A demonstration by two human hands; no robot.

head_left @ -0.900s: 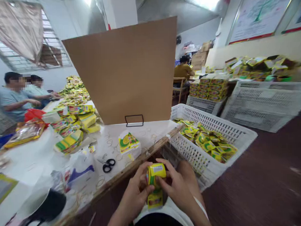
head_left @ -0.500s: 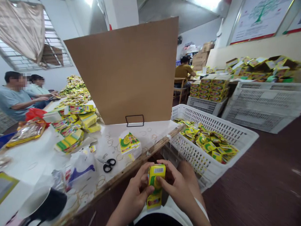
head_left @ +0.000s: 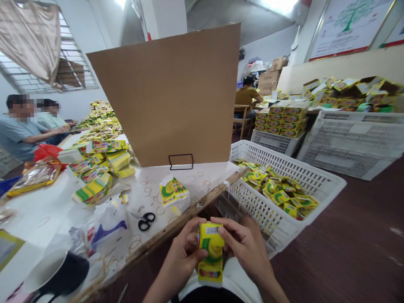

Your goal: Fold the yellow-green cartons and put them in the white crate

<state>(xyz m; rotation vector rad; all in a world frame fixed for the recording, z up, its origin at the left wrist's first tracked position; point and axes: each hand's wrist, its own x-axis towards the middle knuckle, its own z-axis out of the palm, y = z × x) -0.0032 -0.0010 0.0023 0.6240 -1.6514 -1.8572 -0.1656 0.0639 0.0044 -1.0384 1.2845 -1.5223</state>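
Note:
Over my lap I hold a small yellow and green carton (head_left: 210, 253) upright with both hands. My left hand (head_left: 183, 254) grips its left side, thumb across the front. My right hand (head_left: 247, 247) pinches the top right corner near the barcode flap, fingers curled. Just ahead on the table edge lies a wrapped stack of flat yellow cartons (head_left: 173, 193). A white plastic basket (head_left: 322, 182) to my right holds several folded yellow cartons (head_left: 279, 193).
Black scissors (head_left: 145, 221) and loose rubber bands lie on the white table (head_left: 45, 214). A cardboard sheet (head_left: 173, 95) stands upright behind them. Piles of flat cartons (head_left: 96, 168) sit to the left, where two people work. More baskets (head_left: 360, 139) stand at right; another person sits beyond.
The carton has dropped a little lower toward my lap and turned its face more to me. My right fingers have shifted onto its top corner.

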